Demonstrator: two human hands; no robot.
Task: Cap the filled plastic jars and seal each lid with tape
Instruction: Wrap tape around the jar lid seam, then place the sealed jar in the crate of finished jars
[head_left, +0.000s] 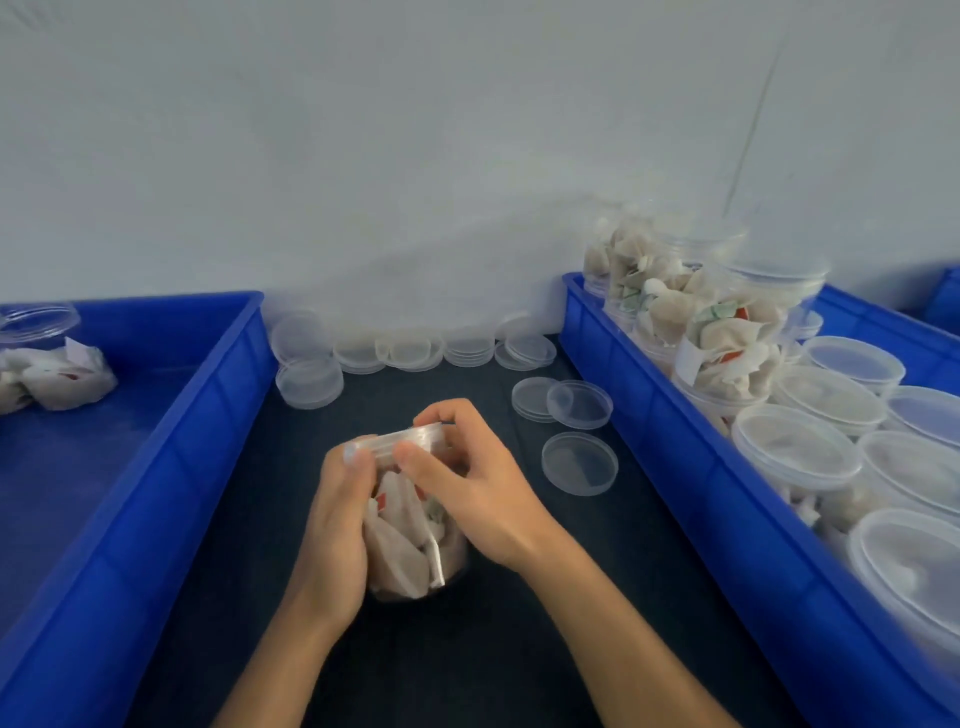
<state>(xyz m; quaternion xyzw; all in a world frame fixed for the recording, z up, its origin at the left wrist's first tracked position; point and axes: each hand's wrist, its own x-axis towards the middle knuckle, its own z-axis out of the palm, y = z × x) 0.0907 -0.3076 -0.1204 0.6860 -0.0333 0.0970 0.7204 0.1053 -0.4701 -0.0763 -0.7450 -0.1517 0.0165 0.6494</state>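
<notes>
Jar (410, 540) tilted, lid (400, 441) end away — hands (410, 499) gripping.

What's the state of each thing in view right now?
Clear plastic jar filled with pale sachets: held upright on the dark mat, lid on.
Clear round lid: on that jar, pinched at its rim.
Left hand: grips jar and lid rim.
Right hand: grips lid.
Loose clear lids: lying flat on mat.
Right blue plastic crate: holds capped jars.
</notes>
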